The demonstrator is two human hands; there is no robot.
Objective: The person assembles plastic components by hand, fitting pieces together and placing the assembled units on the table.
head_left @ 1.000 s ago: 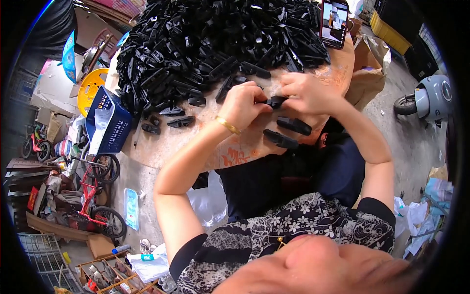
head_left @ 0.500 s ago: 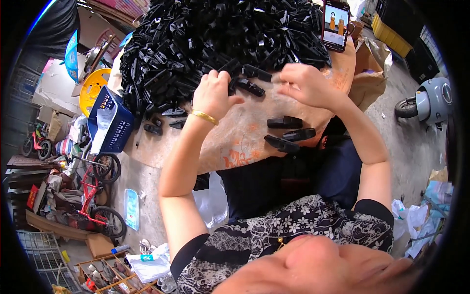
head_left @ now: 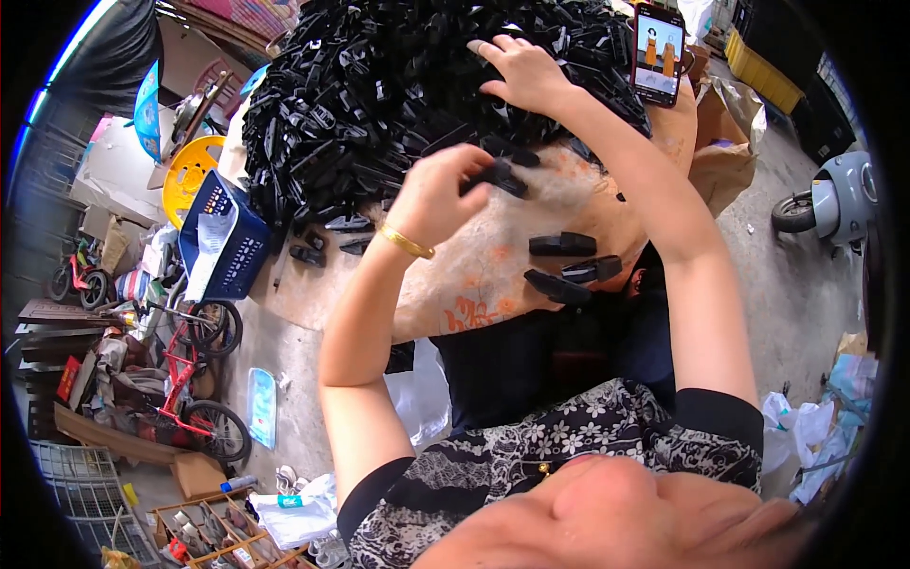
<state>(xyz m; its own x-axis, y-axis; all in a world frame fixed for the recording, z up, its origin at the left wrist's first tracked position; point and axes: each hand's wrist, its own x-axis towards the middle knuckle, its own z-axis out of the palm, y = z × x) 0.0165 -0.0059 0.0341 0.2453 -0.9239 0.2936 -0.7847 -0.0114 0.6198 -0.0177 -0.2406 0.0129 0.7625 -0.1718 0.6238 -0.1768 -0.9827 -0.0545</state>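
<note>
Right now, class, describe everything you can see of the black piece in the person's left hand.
The black piece is small, elongated and looks like moulded plastic, matte and dark. It is pinched by the left hand, jutting out to the right, tilted slightly downward, with most of its near end hidden by the fingers. It hangs above the table, just below the big pile of similar black pieces. Finer details cannot be made out.

A small black plastic clip (head_left: pixel 495 176) sits pinched in the fingers of the left hand (head_left: pixel 438 197), lying roughly level above the table. Behind it rises a big heap of black clips (head_left: pixel 379 95), where the right hand (head_left: pixel 519 71) rests on top.
</note>
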